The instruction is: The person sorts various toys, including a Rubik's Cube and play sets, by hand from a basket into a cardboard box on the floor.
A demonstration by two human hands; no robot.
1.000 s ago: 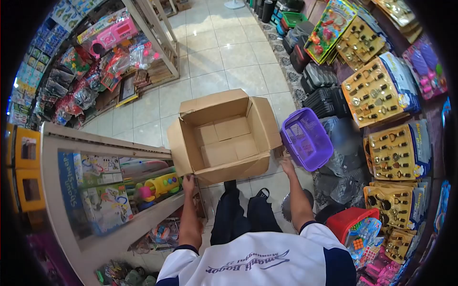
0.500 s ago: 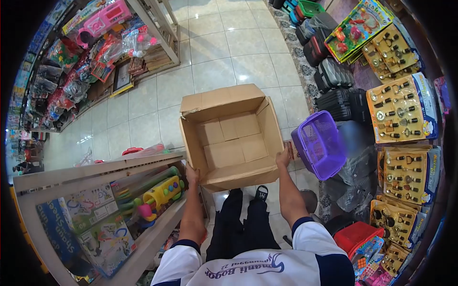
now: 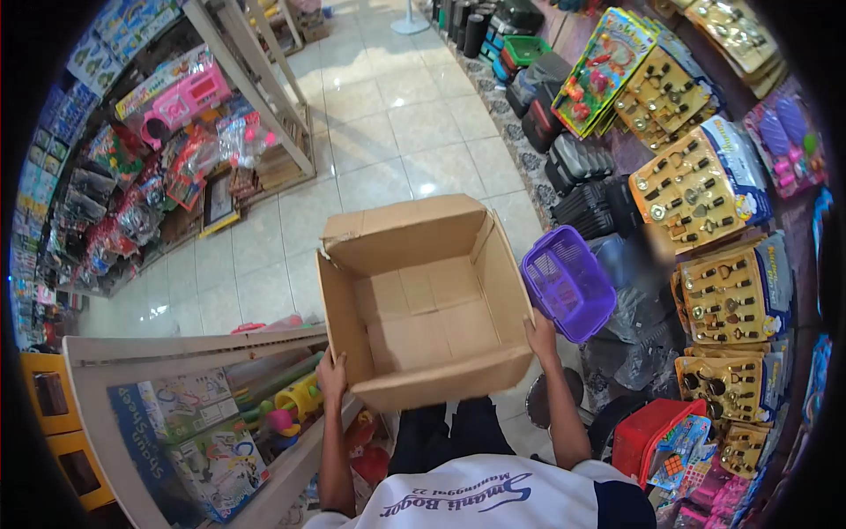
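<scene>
**Inspector:** You had the empty cardboard box (image 3: 423, 304) up off the floor, carried in front of your body with its open top facing you. Your left hand (image 3: 331, 372) was closed on the near left corner, fingers wrapped round the edge. Your right hand (image 3: 541, 336) gripped the near right corner the same way. Nothing lay inside; the bottom flaps showed bare.

**Operator:** And what stood around it?

**Inspector:** A purple basket (image 3: 568, 282) sat just beyond your right hand, close to the box's right wall but apart from it. A glass-fronted toy shelf (image 3: 189, 414) stood just outside your left hand, below the box's corner. Open tiled floor (image 3: 388, 141) lay ahead.

**Operator:** Which step was that?

**Inspector:** By my judgement, the carrying step. Any next move called for an even two-handed grip, a level box, and clearance from basket and shelf on both sides.
</scene>
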